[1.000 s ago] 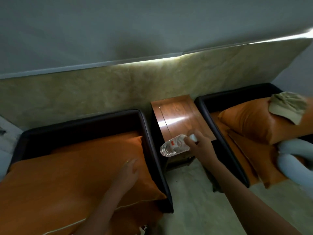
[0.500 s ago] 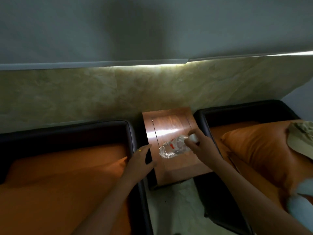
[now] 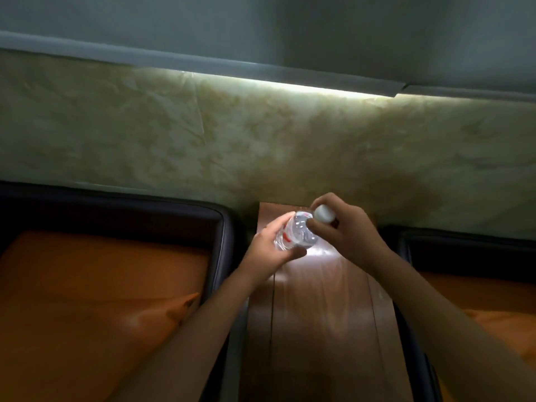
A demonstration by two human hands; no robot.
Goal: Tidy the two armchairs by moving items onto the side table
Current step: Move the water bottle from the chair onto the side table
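Observation:
A clear plastic water bottle (image 3: 298,235) with a white cap and a red-marked label lies tilted above the far end of the brown wooden side table (image 3: 319,329). My left hand (image 3: 269,250) grips its lower body from the left. My right hand (image 3: 345,233) holds the cap end, fingers curled round it. Whether the bottle touches the tabletop I cannot tell. The left armchair (image 3: 220,227) with its orange cushion (image 3: 101,300) sits left of the table. Only the dark rim and an orange seat of the right armchair (image 3: 464,250) show.
A marbled beige wall panel (image 3: 203,140) with a lit strip along its top rises just behind the table and chairs. The dark chair arms hem the narrow table in on both sides.
The view has moved closer over the side table. My left hand left the chair arm and took hold of the bottle's body. The bottle moved toward the table's far end. The cap on the right chair left view.

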